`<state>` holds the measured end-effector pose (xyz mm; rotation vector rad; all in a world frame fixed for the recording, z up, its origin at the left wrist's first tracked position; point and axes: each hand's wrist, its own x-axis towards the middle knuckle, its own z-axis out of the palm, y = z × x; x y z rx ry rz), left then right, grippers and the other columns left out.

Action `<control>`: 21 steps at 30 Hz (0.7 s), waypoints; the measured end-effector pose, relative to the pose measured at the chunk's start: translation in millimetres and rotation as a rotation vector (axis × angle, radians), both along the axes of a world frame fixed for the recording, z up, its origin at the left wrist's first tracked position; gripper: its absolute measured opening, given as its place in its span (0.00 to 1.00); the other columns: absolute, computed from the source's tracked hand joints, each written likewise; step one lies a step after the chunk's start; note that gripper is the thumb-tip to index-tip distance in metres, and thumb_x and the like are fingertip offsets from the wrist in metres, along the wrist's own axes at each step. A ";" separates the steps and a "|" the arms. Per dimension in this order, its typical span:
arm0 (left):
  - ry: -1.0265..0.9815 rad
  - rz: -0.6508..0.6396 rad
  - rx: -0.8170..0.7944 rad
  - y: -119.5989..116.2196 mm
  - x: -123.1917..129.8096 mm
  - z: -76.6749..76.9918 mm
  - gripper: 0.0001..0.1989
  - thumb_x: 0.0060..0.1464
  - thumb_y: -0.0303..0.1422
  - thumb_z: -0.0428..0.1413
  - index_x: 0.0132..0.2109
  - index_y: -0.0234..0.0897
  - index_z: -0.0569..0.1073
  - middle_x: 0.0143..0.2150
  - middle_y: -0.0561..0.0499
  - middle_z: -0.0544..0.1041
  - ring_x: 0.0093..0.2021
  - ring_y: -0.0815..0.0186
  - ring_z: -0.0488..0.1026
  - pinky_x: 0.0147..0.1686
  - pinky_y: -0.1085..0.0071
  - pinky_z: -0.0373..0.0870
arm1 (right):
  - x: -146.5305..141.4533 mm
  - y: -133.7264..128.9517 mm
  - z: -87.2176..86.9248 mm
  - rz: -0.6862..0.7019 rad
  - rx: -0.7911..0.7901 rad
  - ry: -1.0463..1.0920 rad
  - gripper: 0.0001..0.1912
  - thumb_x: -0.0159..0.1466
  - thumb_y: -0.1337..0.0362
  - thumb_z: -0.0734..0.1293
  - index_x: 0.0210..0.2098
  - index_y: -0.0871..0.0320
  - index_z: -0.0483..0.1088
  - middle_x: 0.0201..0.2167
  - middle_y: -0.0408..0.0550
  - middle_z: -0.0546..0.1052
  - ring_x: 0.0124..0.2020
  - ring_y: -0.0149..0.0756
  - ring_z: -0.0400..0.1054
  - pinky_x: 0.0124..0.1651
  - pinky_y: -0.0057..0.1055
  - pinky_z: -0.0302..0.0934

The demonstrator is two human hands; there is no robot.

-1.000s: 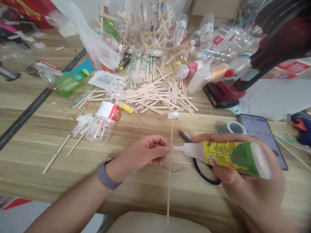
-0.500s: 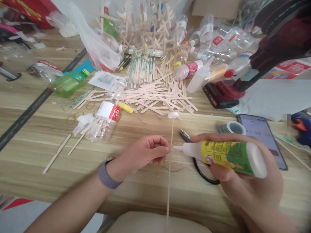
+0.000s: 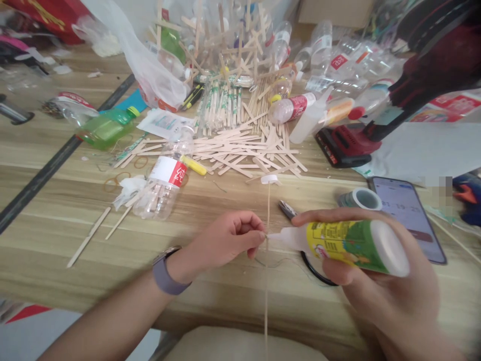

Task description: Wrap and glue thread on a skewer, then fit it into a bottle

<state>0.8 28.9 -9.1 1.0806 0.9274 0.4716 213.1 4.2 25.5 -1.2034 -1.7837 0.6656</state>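
My left hand [image 3: 235, 238] is closed, thumb and forefinger pinched at the middle of a thin wooden stick [image 3: 266, 296]. That stick runs from a white bottle cap [image 3: 269, 179] toward me, past the table's front edge. Wrapped in my right hand [image 3: 387, 296] is a glue bottle [image 3: 338, 243] with a yellow and green label, tilted onto its side. Its nozzle points left and meets the stick beside my left fingertips; whether glue is coming out cannot be made out. Scissors or pliers with a dark handle [image 3: 287, 209] lie partly hidden behind the bottle.
Flat craft sticks [image 3: 240, 150] lie heaped beyond my hands. A clear plastic bottle [image 3: 160, 193] rests on the left, a tape roll [image 3: 361, 199] and a phone [image 3: 409, 215] on the right. A red and black power tool [image 3: 349, 143] stands behind them.
The glue bottle has shifted slightly left, bringing its nozzle up to the stick. The stick's near end has swung a little right, and my left fingertips moved slightly right.
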 end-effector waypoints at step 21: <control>-0.091 0.083 -0.092 0.6 -1.4 2.9 0.06 0.54 0.33 0.54 0.31 0.37 0.67 0.19 0.60 0.68 0.21 0.75 0.58 0.22 0.77 0.51 | 35.0 27.2 -9.5 -0.162 -0.528 0.785 0.15 0.55 0.47 0.68 0.35 0.48 0.71 0.29 0.42 0.76 0.28 0.36 0.72 0.36 0.37 0.71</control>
